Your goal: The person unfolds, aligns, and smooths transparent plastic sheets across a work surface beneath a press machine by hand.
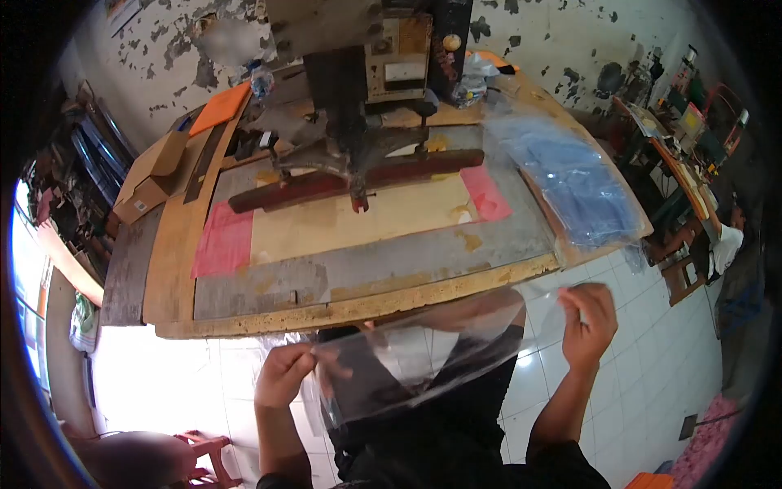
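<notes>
A clear plastic sheet [423,354] is stretched between my two hands, in front of the table's near edge and above my lap. My left hand [285,375] pinches its left end. Its right end is pinched by my right hand [588,322], thumb against fingers. Beyond the sheet, a cream panel [350,220] lies on the grey work surface [391,277], with a pink piece [224,240] at its left end and another pink piece [486,194] at its right. A dark red press bar [423,169] stands over the panel.
Clear plastic sheets [574,179] are stacked at the table's right. On the left lie a cardboard box [151,179] and an orange sheet [220,108]. A red stool [210,458] stands at lower left. Another person [723,248] is partly visible at far right beside a bench.
</notes>
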{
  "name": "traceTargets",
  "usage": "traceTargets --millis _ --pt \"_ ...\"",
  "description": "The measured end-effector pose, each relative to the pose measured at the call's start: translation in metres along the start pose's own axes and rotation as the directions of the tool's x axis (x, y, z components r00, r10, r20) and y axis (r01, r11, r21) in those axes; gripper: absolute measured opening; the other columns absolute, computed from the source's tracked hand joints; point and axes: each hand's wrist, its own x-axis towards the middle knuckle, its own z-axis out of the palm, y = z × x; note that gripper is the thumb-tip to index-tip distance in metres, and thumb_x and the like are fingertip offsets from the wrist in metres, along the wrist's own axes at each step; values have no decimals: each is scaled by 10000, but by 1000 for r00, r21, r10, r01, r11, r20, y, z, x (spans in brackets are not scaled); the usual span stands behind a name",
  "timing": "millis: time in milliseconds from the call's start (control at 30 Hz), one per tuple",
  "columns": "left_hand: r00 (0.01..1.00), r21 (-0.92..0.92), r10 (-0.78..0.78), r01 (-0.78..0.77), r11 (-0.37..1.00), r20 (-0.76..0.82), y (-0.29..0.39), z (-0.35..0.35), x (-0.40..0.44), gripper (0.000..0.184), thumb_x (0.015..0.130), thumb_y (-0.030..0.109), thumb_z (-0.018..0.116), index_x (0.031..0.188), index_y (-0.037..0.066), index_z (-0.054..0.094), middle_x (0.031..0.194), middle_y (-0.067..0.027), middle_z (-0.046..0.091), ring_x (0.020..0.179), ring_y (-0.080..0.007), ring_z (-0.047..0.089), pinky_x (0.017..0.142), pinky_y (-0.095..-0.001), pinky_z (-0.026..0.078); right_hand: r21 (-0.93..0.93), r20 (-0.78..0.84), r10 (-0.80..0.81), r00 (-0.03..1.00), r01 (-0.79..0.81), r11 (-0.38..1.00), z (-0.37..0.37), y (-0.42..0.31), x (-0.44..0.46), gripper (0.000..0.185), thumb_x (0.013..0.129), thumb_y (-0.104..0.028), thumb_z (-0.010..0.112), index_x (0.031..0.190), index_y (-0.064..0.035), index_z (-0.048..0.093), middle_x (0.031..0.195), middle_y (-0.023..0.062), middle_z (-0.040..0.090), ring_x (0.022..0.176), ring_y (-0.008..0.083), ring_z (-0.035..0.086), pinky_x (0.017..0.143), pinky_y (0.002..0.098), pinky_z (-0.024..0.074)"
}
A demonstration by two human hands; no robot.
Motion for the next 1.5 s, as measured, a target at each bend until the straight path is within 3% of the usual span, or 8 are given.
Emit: traceTargets --millis 233,467,600,767,967,1133,1333,1500 --pt "975 -51 164 -174 983 -152 -14 7 39 285 1110 235 580 1104 -30 687 983 -103 746 987 -201 720 937 -383 549 -143 -208 -60 976 31 989 14 17 22 212 887 76 784 1063 -29 732 1039 100 696 937 259 693 779 371 557" --pt "932 -655 320 -350 670 -171 -1 76 55 146 1104 249 599 1137 110 626 1166 -173 702 1259 -415 647 1114 -554 466 -93 -137 -65 988 53 994 35 5 10 234 896 79 742 1113 -7 730 1141 107 709 1067 257 687 856 367 583" --pt "808 -179 504 -568 803 -304 5 78 52 91 1049 232 684 1029 143 684 1259 -209 623 1342 -366 539 1097 -537 419 206 -22 63 998 -58 977 39 8 -7 209 924 67 724 1119 3 760 1082 130 738 964 247 720 786 355 592" --pt "412 644 899 -649 405 -150 46 87 59 154 887 259 837 901 149 730 1411 -272 515 1376 -390 461 1092 -565 392 506 266 331 905 -424 751 31 46 -30 131 994 -37 710 1098 27 755 942 106 753 869 209 732 804 308 563" --pt "490 617 870 -702 356 57 62 89 69 143 874 113 838 958 63 733 829 -62 773 641 -208 726 610 -310 560 227 564 323 760 -518 825 23 35 -15 102 962 -27 735 1047 -10 788 944 78 776 904 212 744 804 304 554" --pt "668 679 742 -522 516 -51 75 95 66 189 832 59 860 975 34 740 847 -86 779 686 -255 739 612 -361 563 -98 -10 318 948 -317 943 20 21 -12 240 983 42 637 1187 -42 732 1172 123 739 1142 305 699 990 386 518" --pt "751 715 644 -530 456 146 64 128 77 208 862 102 834 1052 51 765 905 -79 750 784 -265 736 669 -368 577 499 303 46 952 -200 843 19 -75 14 735 924 -539 773 1375 25 644 1354 241 665 1318 395 615 1116 476 449" --pt "798 751 565 -502 430 210 74 129 74 219 844 77 849 1052 46 785 910 -122 768 776 -292 750 676 -383 577 542 612 20 790 -438 717 32 -105 35 599 854 -161 887 1376 0 641 1327 187 708 1211 279 712 1034 397 544"
